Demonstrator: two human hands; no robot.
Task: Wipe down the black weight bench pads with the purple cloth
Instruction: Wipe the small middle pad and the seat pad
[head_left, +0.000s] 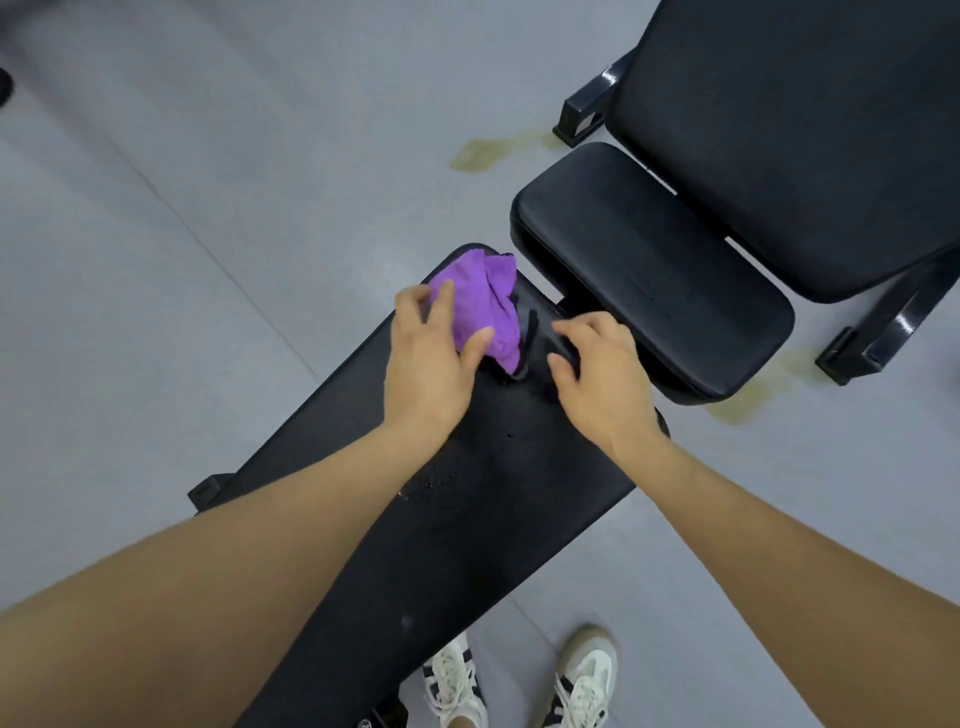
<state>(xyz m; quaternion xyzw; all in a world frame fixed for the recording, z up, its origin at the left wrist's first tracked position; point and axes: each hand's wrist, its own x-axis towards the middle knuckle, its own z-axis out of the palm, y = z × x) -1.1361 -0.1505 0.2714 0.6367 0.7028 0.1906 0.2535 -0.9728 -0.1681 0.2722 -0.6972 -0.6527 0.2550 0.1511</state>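
Purple cloth (480, 306) is sitting bunched at the far end of the near bench (467, 493), where your left hand (434, 358) is gripping it while your right hand (597, 379) is resting relaxed, holding nothing. Farther right, the seat pad (649, 270) and back pad (795, 135) are probably still waiting.

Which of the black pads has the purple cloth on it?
The long pad nearest the person; the cloth lies at its far end. The other two pads are bare.

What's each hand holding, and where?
Left hand grips the purple cloth by its near edge. Right hand holds nothing, fingers curled on the bench pad edge.
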